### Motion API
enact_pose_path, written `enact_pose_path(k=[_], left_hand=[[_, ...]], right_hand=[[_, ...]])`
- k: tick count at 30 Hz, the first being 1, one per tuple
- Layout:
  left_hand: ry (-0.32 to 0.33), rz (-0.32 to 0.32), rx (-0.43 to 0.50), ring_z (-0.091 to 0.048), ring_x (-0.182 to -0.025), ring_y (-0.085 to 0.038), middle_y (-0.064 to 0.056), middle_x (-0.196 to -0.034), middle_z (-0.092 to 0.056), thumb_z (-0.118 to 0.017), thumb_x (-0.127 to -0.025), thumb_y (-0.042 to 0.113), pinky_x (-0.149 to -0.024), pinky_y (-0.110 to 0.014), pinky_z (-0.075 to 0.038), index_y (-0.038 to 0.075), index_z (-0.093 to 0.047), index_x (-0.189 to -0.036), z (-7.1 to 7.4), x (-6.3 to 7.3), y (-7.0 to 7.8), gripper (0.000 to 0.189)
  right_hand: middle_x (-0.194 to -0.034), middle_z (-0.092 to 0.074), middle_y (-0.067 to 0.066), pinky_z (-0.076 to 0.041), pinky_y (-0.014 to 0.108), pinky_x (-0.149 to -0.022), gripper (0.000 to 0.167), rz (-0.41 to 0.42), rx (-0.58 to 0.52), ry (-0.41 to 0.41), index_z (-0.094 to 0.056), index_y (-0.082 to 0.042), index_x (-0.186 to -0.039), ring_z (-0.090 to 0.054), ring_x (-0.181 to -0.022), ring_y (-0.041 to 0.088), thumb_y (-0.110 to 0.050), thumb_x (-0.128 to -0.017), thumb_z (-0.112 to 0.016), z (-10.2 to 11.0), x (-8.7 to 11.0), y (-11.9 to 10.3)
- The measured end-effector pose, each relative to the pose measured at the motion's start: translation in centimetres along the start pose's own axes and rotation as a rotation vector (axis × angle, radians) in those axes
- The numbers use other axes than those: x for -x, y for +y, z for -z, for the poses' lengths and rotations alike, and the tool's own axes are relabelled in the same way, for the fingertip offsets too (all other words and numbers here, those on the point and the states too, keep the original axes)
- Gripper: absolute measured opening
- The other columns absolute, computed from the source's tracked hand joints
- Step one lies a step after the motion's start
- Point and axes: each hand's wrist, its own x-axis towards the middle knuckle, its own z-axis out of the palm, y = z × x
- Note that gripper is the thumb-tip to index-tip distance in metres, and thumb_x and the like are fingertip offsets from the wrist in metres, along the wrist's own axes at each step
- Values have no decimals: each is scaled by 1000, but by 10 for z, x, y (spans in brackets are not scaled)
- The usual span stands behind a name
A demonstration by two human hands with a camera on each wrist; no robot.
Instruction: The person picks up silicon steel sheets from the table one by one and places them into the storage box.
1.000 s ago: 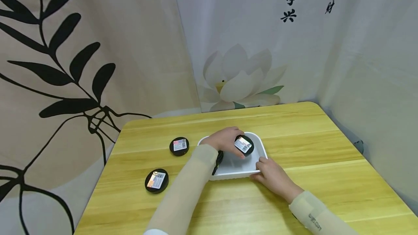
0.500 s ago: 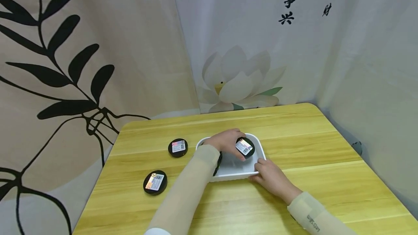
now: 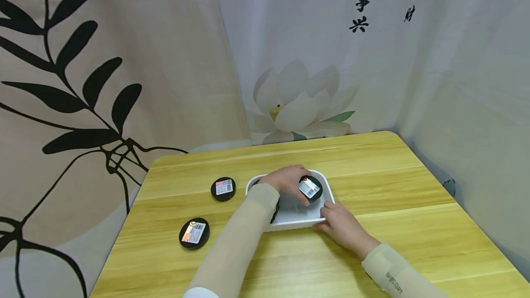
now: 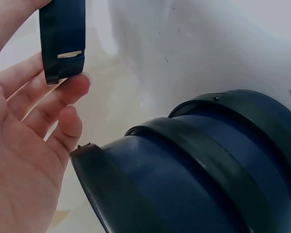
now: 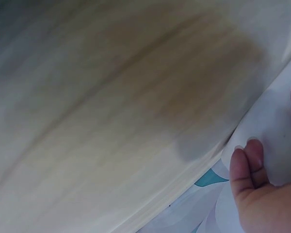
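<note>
My left hand holds a flat round black container with a white barcode label, inside the white tray. The left wrist view shows this container edge-on, pinched near its rim. Beside that hand, several similar dark round containers lean in a row inside the tray; in the head view my left forearm mostly hides them. My right hand grips the tray's near right corner, thumb and fingers at the rim. In the right wrist view, that hand appears at the lower right against the white tray.
Two more labelled round black containers lie to the left of the tray on the wooden table, one farther back and one nearer. A curtain printed with leaves, a lotus and characters hangs behind the table.
The head view has shifted slightly, so the scene sits a little lower and farther left. The left hand's container has edged rightward within the tray; both grips stay the same.
</note>
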Motion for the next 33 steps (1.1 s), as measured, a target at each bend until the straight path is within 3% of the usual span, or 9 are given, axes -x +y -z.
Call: enact_pose_path(k=[16, 33], left_hand=[[-25, -18, -4, -58, -109, -8, 6, -124, -63, -94, -64, 45, -98, -24, -48, 22, -58, -138, -15, -4, -8, 85], [-8, -20, -28, -57, -112, -7, 9, -132, -62, -92, -67, 47, -99, -26, -48, 25, -56, -139, -20, -9, -4, 83]], right_hand=[[-80, -52, -11, -46, 29, -68, 25, 0, -14, -12, -64, -16, -81, -48, -76, 10, -34, -81, -82, -5, -1, -2], [-83, -55, -11, -47, 32, -70, 26, -19, -11, 3, -65, -16, -82, -51, -79, 11, -34, -80, -83, -3, 0, 1]])
